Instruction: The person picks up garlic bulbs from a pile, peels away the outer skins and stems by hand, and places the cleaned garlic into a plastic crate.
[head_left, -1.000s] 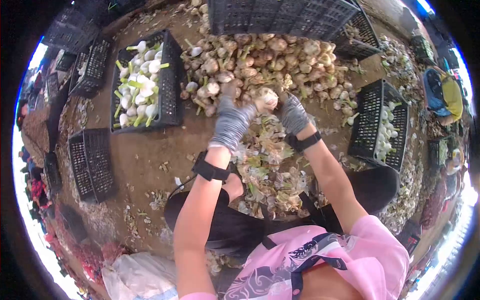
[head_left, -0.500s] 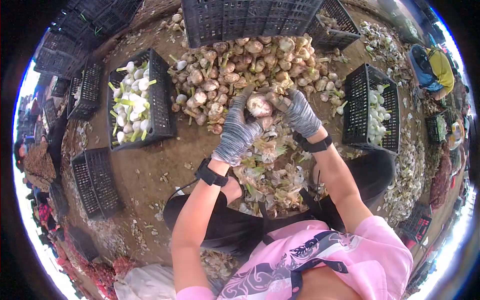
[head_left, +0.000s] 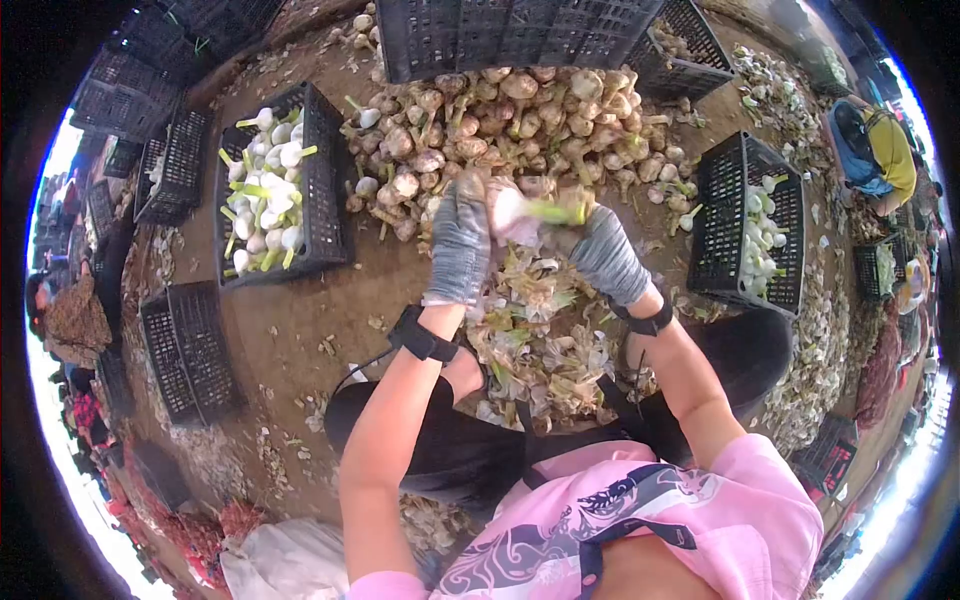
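My left hand (head_left: 460, 240), in a grey knit glove, is closed around a garlic bulb (head_left: 507, 208). Pale and partly bared, the bulb has its green stem pointing to the right. At the stem end, my gloved right hand (head_left: 604, 255) is closed on the stem and loose skin; its fingertips are blurred. Just beyond both hands lies a heap of unpeeled garlic (head_left: 470, 125). Below them, papery garlic skins (head_left: 550, 335) cover the ground between my legs.
A black crate (head_left: 330, 200) of white garlic stands at left, another crate (head_left: 715, 215) at right. At the top, a large black crate (head_left: 510, 40) rises behind the heap. An overturned-looking crate (head_left: 190, 350) sits lower left. A person in yellow (head_left: 890, 150) is at far right.
The bulb has turned so that its green stem shows, and more pale surface is visible. My hands have moved slightly apart, and the right one now grips at the stem.
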